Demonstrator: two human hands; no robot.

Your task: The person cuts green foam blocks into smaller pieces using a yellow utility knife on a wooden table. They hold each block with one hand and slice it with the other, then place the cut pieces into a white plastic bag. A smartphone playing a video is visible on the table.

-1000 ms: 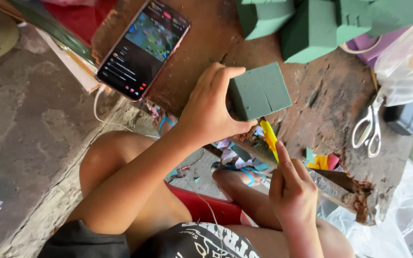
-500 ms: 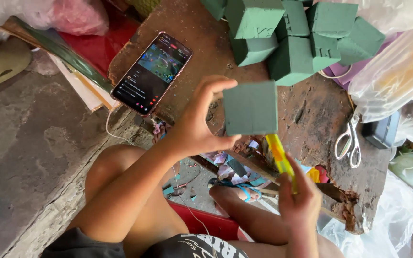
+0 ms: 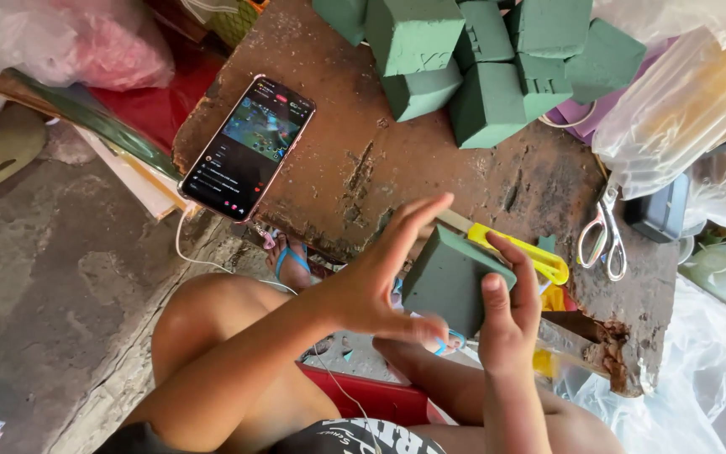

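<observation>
Right hand (image 3: 506,324) grips the foam block (image 3: 451,282) from its right, knife (image 3: 518,252) just beyond; I see left hand (image 3: 376,282) open, fingers splayed, touching the block's left face.

The right hand (image 3: 510,324) grips a dark green foam block (image 3: 451,282) from its right side, thumb and fingers on the block's edge. The left hand (image 3: 380,282) is spread flat against the block's left face, fingers extended. A yellow utility knife (image 3: 518,252) lies on the worn wooden bench (image 3: 355,168) just beyond the right hand. Scissors (image 3: 602,235) lie farther right of that hand. A pile of green foam blocks (image 3: 481,59) sits well beyond both hands. A lit smartphone (image 3: 247,147) lies beyond and left of the left hand.
</observation>
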